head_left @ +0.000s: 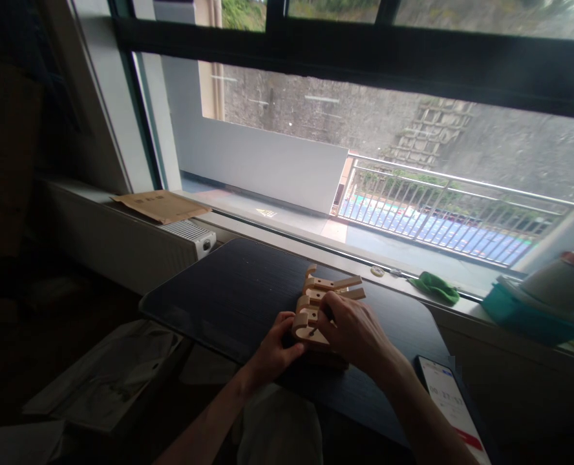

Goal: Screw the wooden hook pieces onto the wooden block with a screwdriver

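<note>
A pale wooden assembly (316,300) of several stacked, hook-shaped pieces stands on the dark table (223,294). My left hand (273,349) grips its near left corner, thumb pressed against the wood. My right hand (355,329) comes in from the right, fingers curled over the top of the assembly and pinching at one of its pieces. What the fingertips pinch is hidden.
A phone (449,403) with a lit screen lies at the table's right front. On the window sill are a green cloth (436,287), a teal container (529,313) and a small ring (377,271). A brown envelope (161,205) lies on a radiator at left. White plastic bags (107,381) lie below.
</note>
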Motion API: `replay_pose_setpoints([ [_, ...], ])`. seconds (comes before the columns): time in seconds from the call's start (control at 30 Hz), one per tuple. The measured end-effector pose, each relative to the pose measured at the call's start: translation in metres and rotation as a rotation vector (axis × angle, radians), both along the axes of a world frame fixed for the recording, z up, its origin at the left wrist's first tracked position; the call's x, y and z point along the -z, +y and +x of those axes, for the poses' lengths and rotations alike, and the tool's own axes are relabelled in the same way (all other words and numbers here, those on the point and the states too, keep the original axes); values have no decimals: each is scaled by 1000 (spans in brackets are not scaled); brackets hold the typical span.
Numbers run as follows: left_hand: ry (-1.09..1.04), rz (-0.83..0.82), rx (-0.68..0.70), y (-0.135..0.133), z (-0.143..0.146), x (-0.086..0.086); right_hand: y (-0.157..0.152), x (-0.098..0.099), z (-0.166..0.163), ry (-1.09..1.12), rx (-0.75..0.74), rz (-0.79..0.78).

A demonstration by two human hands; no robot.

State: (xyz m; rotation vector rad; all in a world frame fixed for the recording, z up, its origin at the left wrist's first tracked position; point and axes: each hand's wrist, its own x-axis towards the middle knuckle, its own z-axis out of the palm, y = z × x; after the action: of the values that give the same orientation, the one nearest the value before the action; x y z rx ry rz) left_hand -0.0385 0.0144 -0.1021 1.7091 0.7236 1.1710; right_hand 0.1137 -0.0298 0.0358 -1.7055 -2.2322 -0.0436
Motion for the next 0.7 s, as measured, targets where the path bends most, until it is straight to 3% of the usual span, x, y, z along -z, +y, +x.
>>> replay_pose_setpoints([
  [0.23,19,5,-12,-1,1,1,2,0,-4,-15,24,1],
  [0.43,27,21,-41,-3,1,-1,19,4,-7,20,204,-36],
  [0.5,19,22,-45,-2,1,-1,16,10,-10,22,217,23],
  [0.63,2,38,-31,-2,1,-1,2,24,-17,35,87,223],
  [0.7,8,40,-32,-2,1,-2,-1,24,-17,47,109,229],
])
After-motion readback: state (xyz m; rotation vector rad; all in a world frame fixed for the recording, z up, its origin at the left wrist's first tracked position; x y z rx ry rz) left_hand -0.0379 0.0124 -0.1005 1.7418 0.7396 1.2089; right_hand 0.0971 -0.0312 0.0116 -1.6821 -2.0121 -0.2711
